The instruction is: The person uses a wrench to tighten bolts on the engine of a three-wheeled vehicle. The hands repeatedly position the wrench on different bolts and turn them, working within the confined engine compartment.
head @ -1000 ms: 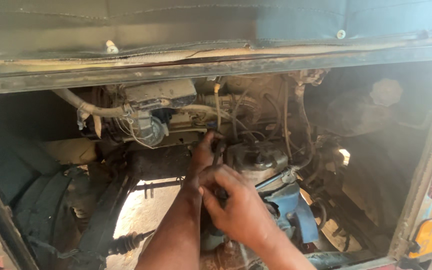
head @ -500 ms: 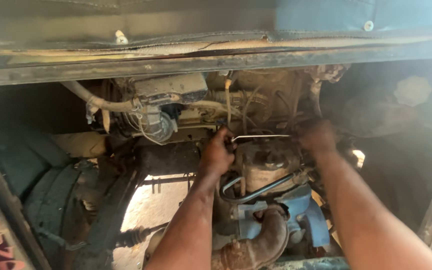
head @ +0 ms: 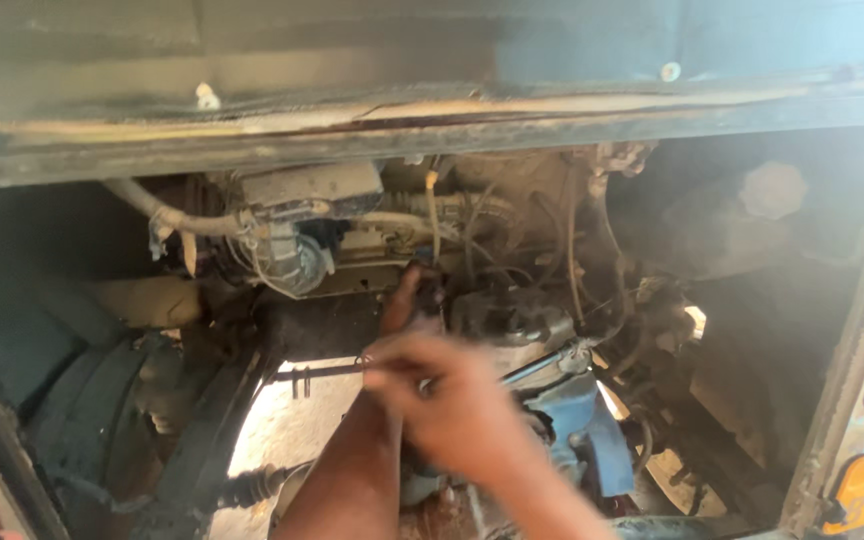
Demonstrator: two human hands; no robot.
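Note:
I look into an open engine bay. My left hand [head: 404,300] reaches up to a dark, greasy engine part [head: 512,315] at the centre, with its fingertips on it; the rest of that hand is hidden behind my right hand. My right hand [head: 442,400] is blurred in front of it, fingers closed around a thin metal tool [head: 542,366] that sticks out to the right. A blue housing [head: 582,420] sits just below and to the right of both hands.
A body panel edge [head: 432,125] overhangs the bay. Hoses and wires [head: 282,250] crowd the upper left. A thin horizontal rod [head: 312,372] crosses a sunlit gap showing the ground [head: 292,430]. A dark wheel arch [head: 82,400] fills the left, a frame post [head: 852,350] the right.
My right hand has come back from the right side of the engine to the centre, in front of my left hand. The view has tilted slightly.

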